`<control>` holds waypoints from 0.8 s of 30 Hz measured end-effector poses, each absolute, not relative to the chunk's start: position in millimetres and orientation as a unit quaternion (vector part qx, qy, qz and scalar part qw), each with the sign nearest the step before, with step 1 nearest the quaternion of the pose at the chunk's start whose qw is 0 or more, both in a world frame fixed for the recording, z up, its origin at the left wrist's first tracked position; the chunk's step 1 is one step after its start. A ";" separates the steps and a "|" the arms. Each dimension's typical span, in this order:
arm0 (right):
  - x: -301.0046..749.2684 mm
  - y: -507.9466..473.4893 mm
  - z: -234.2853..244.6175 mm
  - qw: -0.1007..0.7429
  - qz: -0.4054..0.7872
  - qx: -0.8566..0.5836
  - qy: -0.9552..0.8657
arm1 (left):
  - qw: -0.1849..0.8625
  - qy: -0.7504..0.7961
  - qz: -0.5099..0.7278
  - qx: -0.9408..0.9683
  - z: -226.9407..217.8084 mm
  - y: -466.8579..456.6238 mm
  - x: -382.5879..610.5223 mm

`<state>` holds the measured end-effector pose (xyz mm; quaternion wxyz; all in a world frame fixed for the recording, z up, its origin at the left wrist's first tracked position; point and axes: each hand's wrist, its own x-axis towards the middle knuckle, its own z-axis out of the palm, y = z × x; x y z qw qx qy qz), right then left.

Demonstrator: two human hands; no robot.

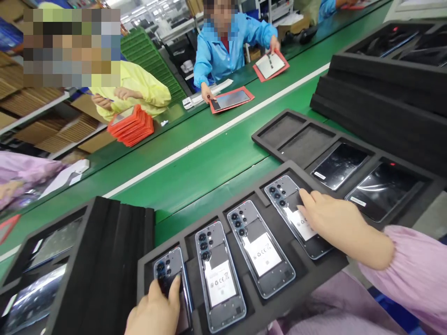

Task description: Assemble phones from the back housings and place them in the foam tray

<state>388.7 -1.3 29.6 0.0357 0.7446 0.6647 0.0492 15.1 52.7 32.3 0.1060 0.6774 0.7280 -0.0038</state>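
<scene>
Here, the left hand (159,304) touches the leftmost phone (167,263) in the tray (256,304), the right hand (324,216) its rightmost phone (295,225); whether either clamps, I cannot tell. Two middle phones (220,279) lie between.

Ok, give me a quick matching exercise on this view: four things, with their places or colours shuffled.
1. left hand
2. right hand
3. long worktop
4. stack beside the yellow sleeves

A. orange-red
B. at the rightmost phone in the four-phone tray
C. green, white-striped
D. at that tray's leftmost phone

Pairs: 1-D, 2-B, 3-C, 4-A
</scene>
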 end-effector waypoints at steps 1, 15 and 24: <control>384.8 4.8 32.9 0.059 0.019 0.765 0.642 | 0.107 0.752 -0.018 0.650 33.2 57.9 22.0; 361.6 23.6 71.9 -0.311 -0.431 0.703 0.472 | 0.474 0.678 0.324 0.459 72.1 46.3 41.4; 321.4 34.0 49.0 -0.205 -0.385 0.710 0.553 | 0.414 0.691 0.227 0.548 45.0 52.9 74.6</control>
